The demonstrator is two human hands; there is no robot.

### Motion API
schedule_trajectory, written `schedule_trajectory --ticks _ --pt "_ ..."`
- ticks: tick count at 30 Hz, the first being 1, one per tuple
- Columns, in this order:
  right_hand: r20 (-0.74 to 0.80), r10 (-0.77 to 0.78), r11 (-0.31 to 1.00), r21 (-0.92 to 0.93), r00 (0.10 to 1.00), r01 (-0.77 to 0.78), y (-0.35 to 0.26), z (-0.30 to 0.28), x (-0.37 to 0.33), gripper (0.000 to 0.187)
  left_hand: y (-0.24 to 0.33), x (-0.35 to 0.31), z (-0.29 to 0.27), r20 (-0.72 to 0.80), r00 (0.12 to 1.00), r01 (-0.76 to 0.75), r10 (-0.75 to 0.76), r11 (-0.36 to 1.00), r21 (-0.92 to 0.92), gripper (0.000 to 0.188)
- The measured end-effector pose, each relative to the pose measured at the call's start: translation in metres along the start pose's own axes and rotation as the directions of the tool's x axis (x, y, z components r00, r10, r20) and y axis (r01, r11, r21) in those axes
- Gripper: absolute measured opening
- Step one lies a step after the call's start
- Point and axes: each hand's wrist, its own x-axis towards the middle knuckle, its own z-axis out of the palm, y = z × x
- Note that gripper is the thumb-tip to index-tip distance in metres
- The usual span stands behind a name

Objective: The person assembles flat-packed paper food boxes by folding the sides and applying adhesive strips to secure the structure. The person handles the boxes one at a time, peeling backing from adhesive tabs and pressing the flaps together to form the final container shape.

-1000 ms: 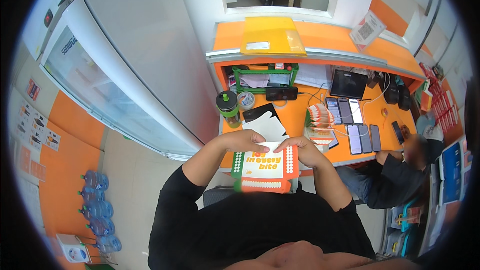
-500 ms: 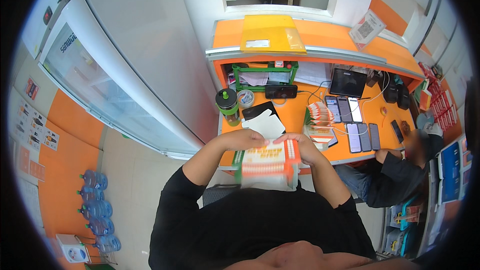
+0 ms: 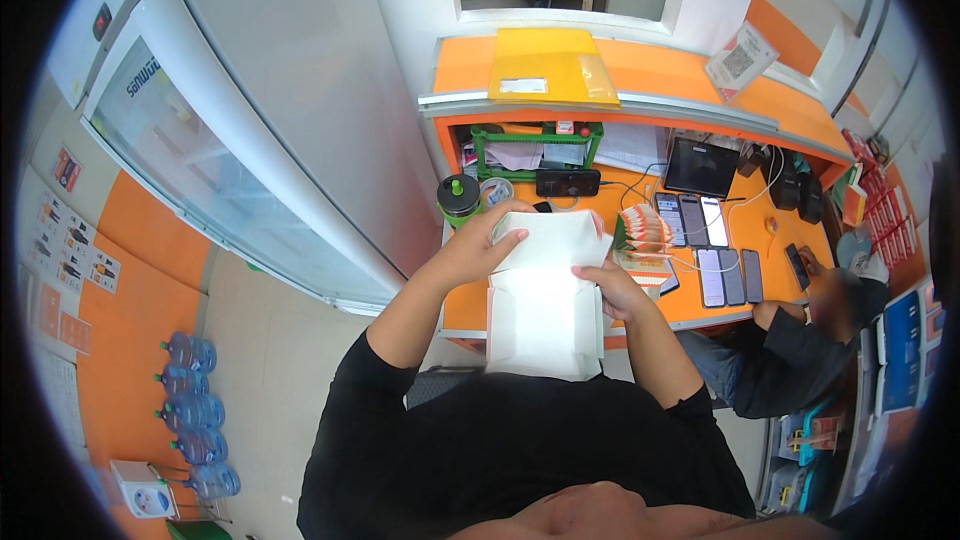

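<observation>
My left-hand fingers (image 3: 505, 232) curl closed over the far left corner of a white cardboard box (image 3: 545, 308), gripping its raised flap. My right-hand fingers (image 3: 590, 275) pinch shut on the box's right edge, where the flap folds. The left hand (image 3: 478, 248) and right hand (image 3: 612, 288) hold the box between them in the air, in front of my chest and just above the near edge of the orange table (image 3: 775, 240).

The box stands open, plain white inside, and I see nothing in it. I judge the unfolding partly done: the body has its shape, but the upper flap is not yet tucked or closed.

Beyond the box on the table sit a green-lidded cup (image 3: 459, 198), a stack of orange-and-white packets (image 3: 645, 230) and rows of phones (image 3: 712, 245). Another person's dark sleeve (image 3: 790, 340) rests at the table's right end. A glass-fronted cooler (image 3: 230, 170) stands to my left.
</observation>
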Motion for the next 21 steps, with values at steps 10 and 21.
schedule_trajectory --ticks 10,21 --pt "0.091 -0.637 0.597 -0.571 0.766 0.564 -0.063 0.023 -0.003 0.038 -0.03 0.023 0.013 -0.109 0.993 0.034 -0.052 0.987 -0.159 0.027" --pt "0.141 -0.639 0.548 -0.606 0.756 0.576 -0.064 0.007 0.01 0.018 -0.033 0.022 0.011 -0.161 0.974 -0.178 0.156 0.975 -0.133 0.021"
